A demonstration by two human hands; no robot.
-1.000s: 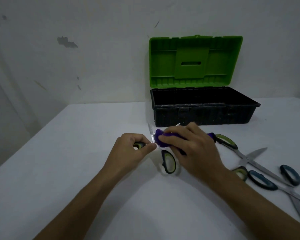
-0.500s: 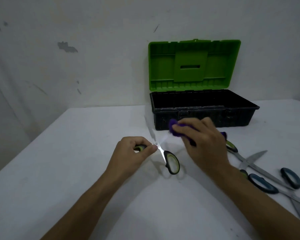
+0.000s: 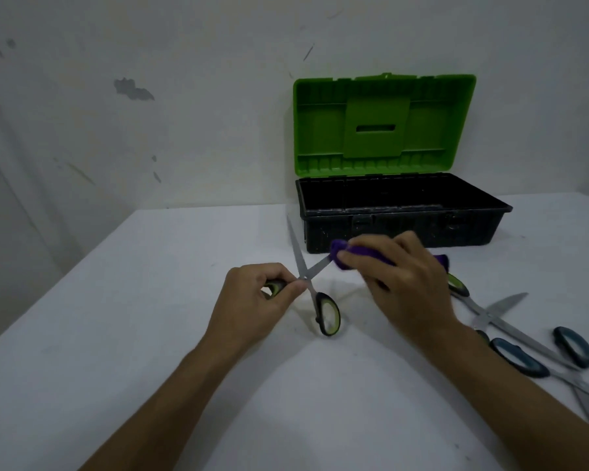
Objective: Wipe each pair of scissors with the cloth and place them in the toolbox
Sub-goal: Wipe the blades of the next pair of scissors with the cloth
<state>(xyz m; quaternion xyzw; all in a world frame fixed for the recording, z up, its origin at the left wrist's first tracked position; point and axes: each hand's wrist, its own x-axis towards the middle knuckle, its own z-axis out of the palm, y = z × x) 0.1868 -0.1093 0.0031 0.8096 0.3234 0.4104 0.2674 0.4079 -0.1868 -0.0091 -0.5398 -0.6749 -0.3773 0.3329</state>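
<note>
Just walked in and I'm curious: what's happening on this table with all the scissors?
A person is cleaning scissors. The left hand grips one handle of the open green-handled scissors, while the right hand holds a purple cloth against one blade. The toolbox stands open behind them; no scissors show in the part of its inside in view. More scissors lie on the table to the right.

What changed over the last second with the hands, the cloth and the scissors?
The right hand slid the purple cloth from the pivot out along one blade of the open scissors, uncovering the blades. The left hand kept gripping one handle. The toolbox stayed open, and the other scissors stayed put.
</note>
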